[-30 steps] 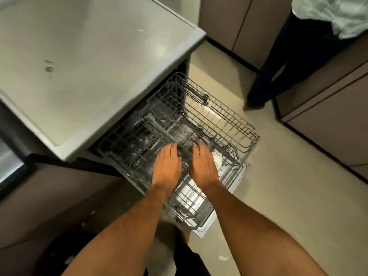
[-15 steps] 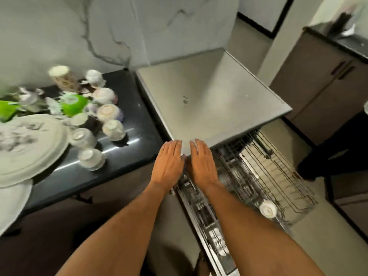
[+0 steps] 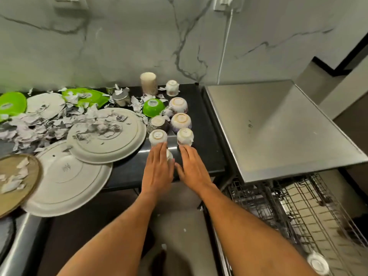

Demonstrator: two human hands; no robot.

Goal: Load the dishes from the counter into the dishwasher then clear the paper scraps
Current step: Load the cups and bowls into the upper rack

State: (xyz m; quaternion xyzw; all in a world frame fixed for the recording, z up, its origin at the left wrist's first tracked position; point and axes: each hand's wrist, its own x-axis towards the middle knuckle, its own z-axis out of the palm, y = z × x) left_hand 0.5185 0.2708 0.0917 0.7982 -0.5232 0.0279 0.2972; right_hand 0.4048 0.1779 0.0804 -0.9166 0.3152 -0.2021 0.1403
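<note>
Both my hands hover flat over the black counter (image 3: 207,156), fingers straight, holding nothing. My left hand (image 3: 158,170) covers most of a small white cup (image 3: 169,155); its fingertips reach an upturned white cup (image 3: 158,137). My right hand (image 3: 192,169) has its fingertips just short of another upturned cup (image 3: 185,136). More upturned cups and bowls (image 3: 180,120) stand behind, with a green bowl (image 3: 153,107). Large white plates (image 3: 107,136) and torn paper scraps (image 3: 39,124) lie to the left. The dishwasher rack (image 3: 298,212) stands pulled out at lower right, one white cup (image 3: 318,263) in it.
The steel dishwasher top (image 3: 278,128) juts out right of the counter. A tan plate (image 3: 14,180) with scraps overhangs the front edge at left. Green plates (image 3: 12,102), a steel cup (image 3: 121,97) and a tall cream tumbler (image 3: 148,82) stand by the marble wall.
My view swung from the dishwasher rack up and left to the counter. Both hands left the rack and now reach over the cups, still flat and holding nothing.
</note>
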